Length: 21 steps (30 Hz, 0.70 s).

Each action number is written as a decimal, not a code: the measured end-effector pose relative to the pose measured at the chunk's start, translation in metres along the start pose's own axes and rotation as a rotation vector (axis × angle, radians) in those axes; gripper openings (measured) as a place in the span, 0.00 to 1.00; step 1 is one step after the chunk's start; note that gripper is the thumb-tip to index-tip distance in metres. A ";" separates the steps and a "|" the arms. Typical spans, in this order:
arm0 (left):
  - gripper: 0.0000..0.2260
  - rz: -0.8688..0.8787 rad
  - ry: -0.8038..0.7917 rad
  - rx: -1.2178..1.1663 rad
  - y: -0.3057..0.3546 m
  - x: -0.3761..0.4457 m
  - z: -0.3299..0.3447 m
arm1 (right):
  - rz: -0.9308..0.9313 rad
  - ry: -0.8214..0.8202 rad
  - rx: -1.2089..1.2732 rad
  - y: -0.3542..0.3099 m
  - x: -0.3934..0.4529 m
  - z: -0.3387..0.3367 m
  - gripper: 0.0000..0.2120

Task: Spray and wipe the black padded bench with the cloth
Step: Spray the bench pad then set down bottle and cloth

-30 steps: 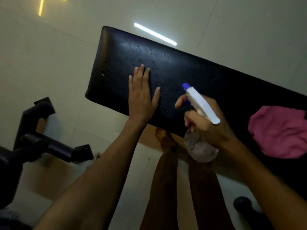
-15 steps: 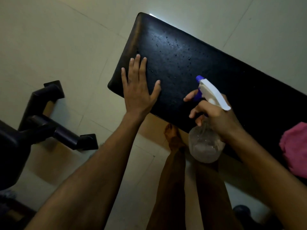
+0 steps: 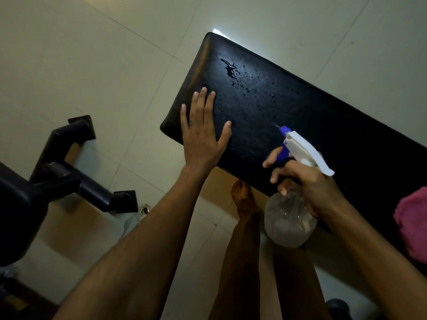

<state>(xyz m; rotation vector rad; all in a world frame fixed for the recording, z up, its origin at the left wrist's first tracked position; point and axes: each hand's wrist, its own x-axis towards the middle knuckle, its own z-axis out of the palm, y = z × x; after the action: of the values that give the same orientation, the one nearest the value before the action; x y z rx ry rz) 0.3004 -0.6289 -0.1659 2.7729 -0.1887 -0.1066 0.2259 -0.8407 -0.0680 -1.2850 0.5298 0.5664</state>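
Note:
The black padded bench [image 3: 312,116] runs diagonally from upper middle to the right edge, with droplets and a small puddle near its far left end. My left hand [image 3: 203,135] lies flat, fingers spread, on the bench's near left corner. My right hand [image 3: 309,185] grips a clear spray bottle [image 3: 288,218] with a white and blue trigger head, nozzle pointing up-left over the bench, index finger on the trigger. A pink cloth [image 3: 413,222] lies on the bench at the right edge, partly cut off.
Pale tiled floor [image 3: 104,65] surrounds the bench. A black metal frame foot [image 3: 76,167] of other equipment stands at the left. My bare legs and a foot [image 3: 245,199] are below the bench's near edge. A dark round object [image 3: 337,308] sits at bottom right.
The view has shifted, so the bench's end sits further right in frame. More liquid now lies on the bench, with a puddle near its far end. Both hands keep their hold and places.

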 end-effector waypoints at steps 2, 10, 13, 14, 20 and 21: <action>0.30 0.003 0.009 -0.042 0.000 -0.001 -0.001 | -0.009 -0.057 0.003 0.003 -0.006 0.001 0.10; 0.21 -0.283 0.122 -0.442 0.008 0.007 -0.015 | 0.074 -0.180 -0.011 0.018 -0.023 0.002 0.08; 0.20 -0.287 0.105 -0.498 0.005 0.007 -0.022 | 0.111 -0.164 -0.043 0.024 -0.032 -0.003 0.12; 0.20 -0.279 0.093 -0.495 0.004 0.007 -0.023 | 0.127 -0.164 -0.058 0.027 -0.034 -0.005 0.12; 0.21 -0.211 0.032 -0.352 0.000 0.005 -0.022 | 0.193 -0.191 -0.081 0.040 -0.054 -0.018 0.11; 0.22 -0.198 0.025 -0.301 0.000 0.005 -0.020 | 0.191 -0.187 -0.082 0.041 -0.055 -0.020 0.10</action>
<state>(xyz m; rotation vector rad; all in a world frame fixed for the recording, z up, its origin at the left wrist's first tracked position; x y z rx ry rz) 0.3074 -0.6226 -0.1470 2.4836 0.1018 -0.1375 0.1566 -0.8576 -0.0657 -1.2509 0.4798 0.8663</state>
